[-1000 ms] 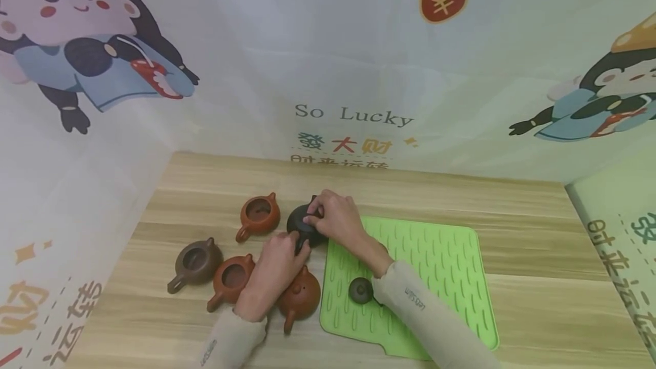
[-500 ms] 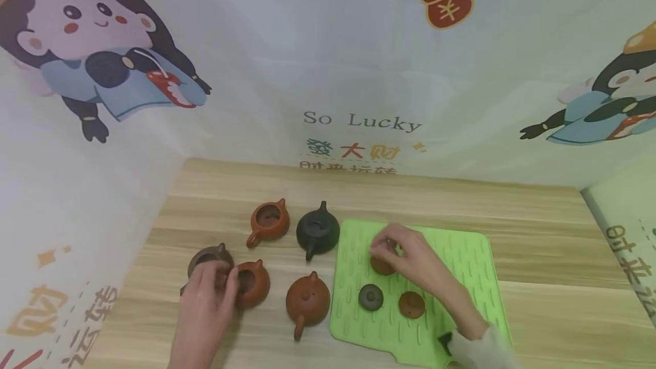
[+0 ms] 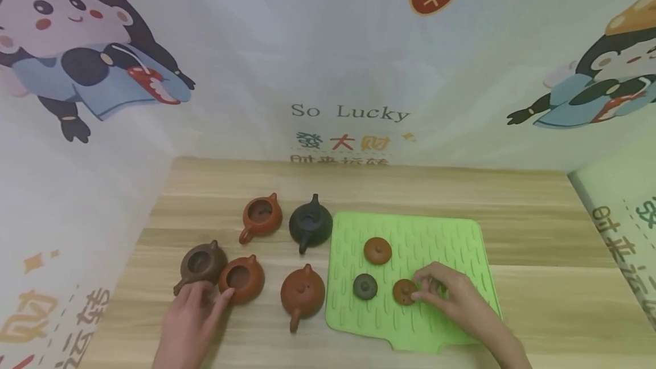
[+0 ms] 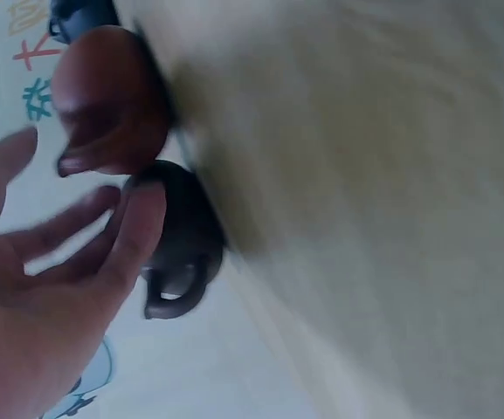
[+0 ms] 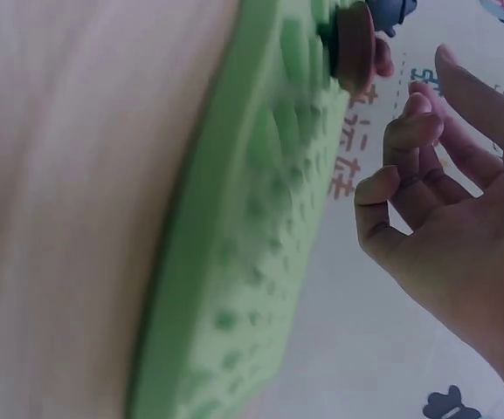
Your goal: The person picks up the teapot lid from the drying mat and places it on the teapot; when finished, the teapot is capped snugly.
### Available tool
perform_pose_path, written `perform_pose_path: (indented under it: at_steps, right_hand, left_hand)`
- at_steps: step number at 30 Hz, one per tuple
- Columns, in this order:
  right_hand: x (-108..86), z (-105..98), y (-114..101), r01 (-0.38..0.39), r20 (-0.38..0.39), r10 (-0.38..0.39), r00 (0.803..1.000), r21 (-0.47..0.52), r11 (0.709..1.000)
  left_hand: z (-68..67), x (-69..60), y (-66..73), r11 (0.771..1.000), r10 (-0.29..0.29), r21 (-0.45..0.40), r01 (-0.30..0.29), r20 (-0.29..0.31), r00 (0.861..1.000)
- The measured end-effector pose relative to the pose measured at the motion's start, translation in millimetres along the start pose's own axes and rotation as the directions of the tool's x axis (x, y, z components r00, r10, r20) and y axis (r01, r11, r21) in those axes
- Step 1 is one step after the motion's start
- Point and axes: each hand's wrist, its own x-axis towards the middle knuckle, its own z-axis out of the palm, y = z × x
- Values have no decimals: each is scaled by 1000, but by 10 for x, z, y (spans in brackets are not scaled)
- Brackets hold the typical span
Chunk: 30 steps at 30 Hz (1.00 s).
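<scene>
My left hand [image 3: 191, 318] reaches to a grey-brown teapot [image 3: 201, 263] without a lid. Beside it stands an orange-red lidless teapot [image 3: 242, 281]. In the left wrist view its fingers are fairly straight at the grey-brown teapot [image 4: 186, 227], the thumb apart; contact is hard to tell. My right hand [image 3: 458, 295] hovers at a small reddish-brown teapot lid [image 3: 405, 292] on the green mat [image 3: 435, 323]. Its thumb and fingers stand apart, and in the right wrist view the lid [image 5: 356, 48] sits clear of them. An orange lid [image 3: 377, 250] and a dark grey lid [image 3: 365, 287] lie nearby.
A lidded orange-brown teapot [image 3: 302, 295] stands left of the mat. Behind it are a black teapot [image 3: 310, 225] and another lidless orange teapot [image 3: 262, 213]. A printed cloth [image 3: 348, 61] walls in the wooden table [image 3: 538, 232].
Both hands have left the black teapot. The left moved left to the grey-brown teapot; the right moved to the mat, then from the orange lid to the reddish-brown lid nearer the front.
</scene>
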Motion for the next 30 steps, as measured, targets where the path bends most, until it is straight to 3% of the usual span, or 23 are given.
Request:
perform_pose_path:
  at_steps: [5,9,15,22,26,30]
  right_hand:
    - [48,128,13,-29,24,28,999,32,999]
    - [61,182,55,-28,20,27,999,40,999]
    - [48,204,96,-15,28,13,1000,59,998]
    - [42,192,84,-64,41,60,997,84,994]
    - [62,204,45,-86,27,84,996,88,992]
    - [118,225,-14,-38,-7,39,999,78,996]
  left_hand:
    - [28,-46,-94,999,26,32,-30,109,994]
    - [13,-54,-83,999,28,16,-31,155,987]
    - [-18,-41,5,1000,26,4,-28,166,986]
    - [7,-29,17,999,25,16,-28,149,989]
    - [213,-125,-294,999,34,2,-35,135,990]
    - [445,-246,-648,999,37,14,-39,127,991]
